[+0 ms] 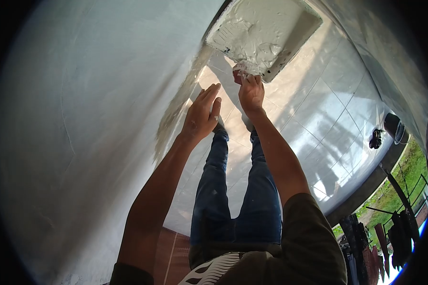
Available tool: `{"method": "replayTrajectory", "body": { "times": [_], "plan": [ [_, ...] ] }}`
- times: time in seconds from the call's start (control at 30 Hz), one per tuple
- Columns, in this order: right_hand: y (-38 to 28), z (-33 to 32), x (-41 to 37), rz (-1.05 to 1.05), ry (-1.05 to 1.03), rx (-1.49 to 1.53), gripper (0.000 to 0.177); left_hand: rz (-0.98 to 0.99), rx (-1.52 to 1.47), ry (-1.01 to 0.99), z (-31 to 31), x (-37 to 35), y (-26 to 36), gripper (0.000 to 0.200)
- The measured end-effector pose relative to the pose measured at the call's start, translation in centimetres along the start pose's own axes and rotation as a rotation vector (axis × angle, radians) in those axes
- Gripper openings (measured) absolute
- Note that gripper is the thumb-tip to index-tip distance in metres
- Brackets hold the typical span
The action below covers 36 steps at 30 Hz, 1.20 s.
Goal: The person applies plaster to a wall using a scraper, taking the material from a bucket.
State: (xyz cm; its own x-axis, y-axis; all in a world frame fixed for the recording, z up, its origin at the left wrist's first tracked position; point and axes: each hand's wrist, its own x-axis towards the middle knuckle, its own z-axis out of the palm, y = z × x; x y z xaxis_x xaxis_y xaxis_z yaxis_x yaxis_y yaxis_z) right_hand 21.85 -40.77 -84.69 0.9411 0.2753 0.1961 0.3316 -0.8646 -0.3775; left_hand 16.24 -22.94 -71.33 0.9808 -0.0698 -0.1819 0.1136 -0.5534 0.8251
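My right hand (pixel 252 95) is closed around a small reddish-brown tool (pixel 238 75) smeared with white paste, at the near corner of a large tray (pixel 312 27). Thick white paste (pixel 257 40) fills much of that tray, with ridges and smears on its surface. Left of it, my left hand (pixel 204 111) is held up with its fingers stretched out, near the pale wall, and nothing is in it. A little white paste marks its skin.
A pale wall (pixel 81 118) takes up the left side. Light tiles (pixel 318 118) lie under my feet. At the right are a dark bucket (pixel 393 125), a small black object (pixel 375 138), a dark ledge and grass beyond, with hanging dark items lower down.
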Motion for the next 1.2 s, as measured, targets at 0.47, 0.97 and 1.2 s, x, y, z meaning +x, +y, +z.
{"method": "replayTrajectory", "body": {
  "times": [0.47,0.97,1.2],
  "plan": [
    [-1.2,-2.6,-2.1,0.02,-0.056,0.054,0.022,0.015,0.024,0.014,1.2,0.1,0.4,0.039],
    [0.6,-0.7,-4.0,1.326,0.304,1.826,0.026,0.008,0.006,0.013,1.1,0.4,0.3,0.04],
    [-2.9,-4.4,-9.6,1.24,0.011,1.028,0.017,-0.018,0.0,0.009,1.4,0.7,0.7,0.04]
  ]
}}
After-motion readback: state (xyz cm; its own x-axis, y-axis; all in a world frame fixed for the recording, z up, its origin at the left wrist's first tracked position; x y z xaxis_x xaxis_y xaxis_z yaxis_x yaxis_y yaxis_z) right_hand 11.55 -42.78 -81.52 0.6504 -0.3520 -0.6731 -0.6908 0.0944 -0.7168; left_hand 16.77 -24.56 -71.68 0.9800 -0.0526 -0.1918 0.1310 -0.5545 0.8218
